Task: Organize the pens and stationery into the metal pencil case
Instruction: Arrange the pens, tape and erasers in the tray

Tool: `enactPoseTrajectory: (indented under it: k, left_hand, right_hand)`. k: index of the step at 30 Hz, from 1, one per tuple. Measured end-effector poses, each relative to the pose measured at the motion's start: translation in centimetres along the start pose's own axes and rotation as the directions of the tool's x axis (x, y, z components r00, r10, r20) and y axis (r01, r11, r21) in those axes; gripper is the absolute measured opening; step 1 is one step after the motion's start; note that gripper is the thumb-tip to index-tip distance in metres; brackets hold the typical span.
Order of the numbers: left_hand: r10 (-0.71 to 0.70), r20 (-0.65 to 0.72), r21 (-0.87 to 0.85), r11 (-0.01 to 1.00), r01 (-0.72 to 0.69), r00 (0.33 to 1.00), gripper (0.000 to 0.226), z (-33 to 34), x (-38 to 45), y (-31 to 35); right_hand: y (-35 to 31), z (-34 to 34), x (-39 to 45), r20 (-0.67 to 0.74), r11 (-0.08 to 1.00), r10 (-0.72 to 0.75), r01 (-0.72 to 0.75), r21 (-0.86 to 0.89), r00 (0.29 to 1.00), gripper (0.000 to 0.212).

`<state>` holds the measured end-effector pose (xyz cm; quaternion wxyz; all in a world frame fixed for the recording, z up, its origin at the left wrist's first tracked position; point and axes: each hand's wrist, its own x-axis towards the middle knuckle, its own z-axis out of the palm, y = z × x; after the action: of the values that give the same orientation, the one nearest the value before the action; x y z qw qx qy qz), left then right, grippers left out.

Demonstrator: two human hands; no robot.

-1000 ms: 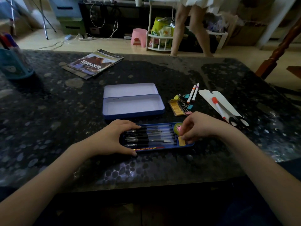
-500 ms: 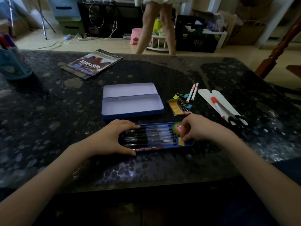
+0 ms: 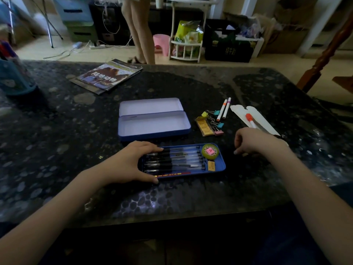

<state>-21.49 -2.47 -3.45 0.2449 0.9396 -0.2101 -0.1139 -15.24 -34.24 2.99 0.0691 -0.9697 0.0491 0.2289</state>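
Observation:
A blue inner tray (image 3: pixel 221 165) lies near the table's front edge, holding several black pens (image 3: pixel 172 159), a red pencil (image 3: pixel 175 174), a green tape roll (image 3: pixel 210 151) with a pink square on it, and a yellow tag (image 3: pixel 211 166). My left hand (image 3: pixel 126 163) grips the tray's left end. My right hand (image 3: pixel 254 140) hovers to the right of the tray, fingers loosely curled, holding nothing. Behind the tray lies the open metal pencil case (image 3: pixel 152 121), its inside bare. Right of it lie binder clips (image 3: pixel 215 122), a yellow pack (image 3: pixel 204 126) and two white markers (image 3: pixel 224 109).
A white sleeve (image 3: pixel 257 117) with an orange-capped pen (image 3: pixel 250 119) lies beyond my right hand. A book (image 3: pixel 107 76) sits at the far left, a blue pen holder (image 3: pixel 13 77) at the left edge. A person's legs (image 3: pixel 141 31) stand beyond the table.
My right hand has let go of the tape roll end of the tray and pulled away to the right. The person behind the table walked left.

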Motion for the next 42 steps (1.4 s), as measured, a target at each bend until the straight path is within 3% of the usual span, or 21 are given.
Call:
enactPoseTrajectory:
  k: [4,9,11,17,32,42]
  left_hand:
    - [0.001,-0.005,0.000,1.000,-0.001,1.000,0.086,0.1,0.0,-0.2]
    - [-0.005,0.000,-0.001,1.000,0.005,1.000,0.083,-0.1,0.0,0.1]
    - [-0.004,-0.001,-0.003,1.000,0.004,1.000,0.083,0.0,0.0,0.0]
    - [-0.002,0.005,-0.005,1.000,0.002,1.000,0.083,0.0,0.0,-0.2]
    - [0.002,0.001,-0.002,1.000,-0.002,1.000,0.086,0.0,0.0,-0.2]
    - [0.001,-0.007,-0.005,1.000,-0.001,1.000,0.084,0.0,0.0,0.1]
  right_hand:
    - [-0.2,0.3,0.5,-0.016,0.999,-0.013,0.013,0.040,1.000,0.015]
    - [-1.2,-0.1,0.0,0.092,0.931,-0.153,0.112,0.348,0.984,0.010]
    - [-1.9,-0.1,-0.6,0.145,0.910,-0.213,0.142,0.390,0.966,0.011]
    - [-2.6,1.2,-0.8,0.171,0.954,-0.216,0.171,0.246,0.961,0.013]
    - [-2.7,1.4,-1.1,0.081,0.957,-0.253,0.237,0.166,0.964,0.016]
    - [-3.4,2.5,-1.5,0.098,0.942,-0.329,0.319,0.101,0.939,0.016]
